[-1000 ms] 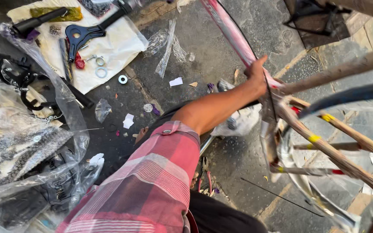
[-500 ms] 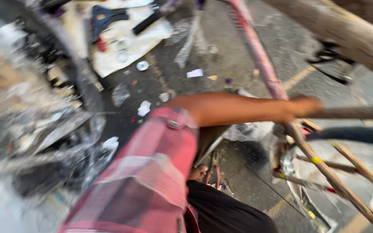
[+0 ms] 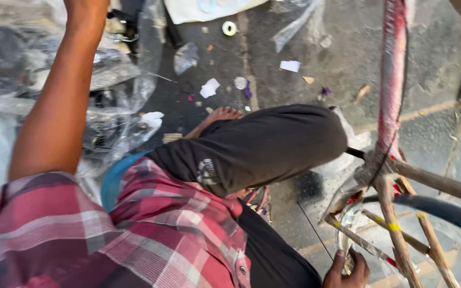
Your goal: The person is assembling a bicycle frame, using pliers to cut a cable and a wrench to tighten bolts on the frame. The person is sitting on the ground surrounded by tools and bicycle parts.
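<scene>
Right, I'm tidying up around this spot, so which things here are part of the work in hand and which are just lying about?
In hand: wrapped bicycle frame, held low by the right hand; its pink tube; dark tyre; plastic-wrapped parts under the left forearm.

Lying about: white ring, paper scraps, loose clear plastic, all on the pavement.

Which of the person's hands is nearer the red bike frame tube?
Right. The right hand sits low beside the frame joint under the red tube. The left hand reaches far across, over the plastic wrap.
</scene>
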